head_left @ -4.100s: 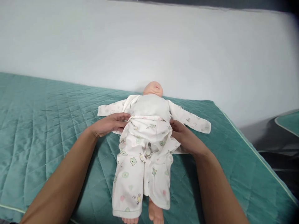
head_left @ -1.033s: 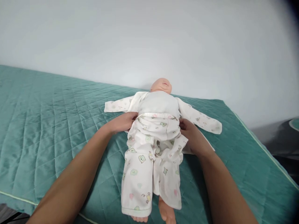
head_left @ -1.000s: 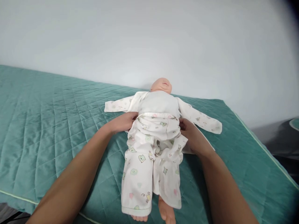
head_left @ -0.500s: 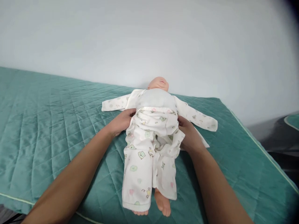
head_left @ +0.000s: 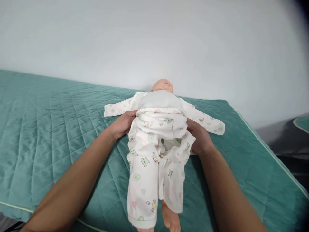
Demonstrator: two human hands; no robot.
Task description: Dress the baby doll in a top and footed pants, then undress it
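Observation:
A baby doll [head_left: 162,86] lies on its back on a teal quilted mattress [head_left: 60,119], head toward the wall, arms spread in white printed sleeves. It wears white trousers [head_left: 154,151] printed with small animals. My left hand [head_left: 123,123] grips the trousers' waistband at the doll's left-hand side of the picture. My right hand [head_left: 199,137] grips the waistband on the other side, fingers tucked behind the fabric. The hips look raised off the mattress. Bare feet [head_left: 170,219] stick out of the trouser legs at the bottom.
A plain white wall [head_left: 154,42] rises right behind the mattress. The mattress edge runs diagonally at the right [head_left: 265,148], with dark floor beyond and a second teal piece [head_left: 301,122] at the far right. The near edge has a light piping [head_left: 14,206].
Both hands have slid the waistband higher up the doll's belly, and the hips and legs have lifted toward me. The view has shifted slightly.

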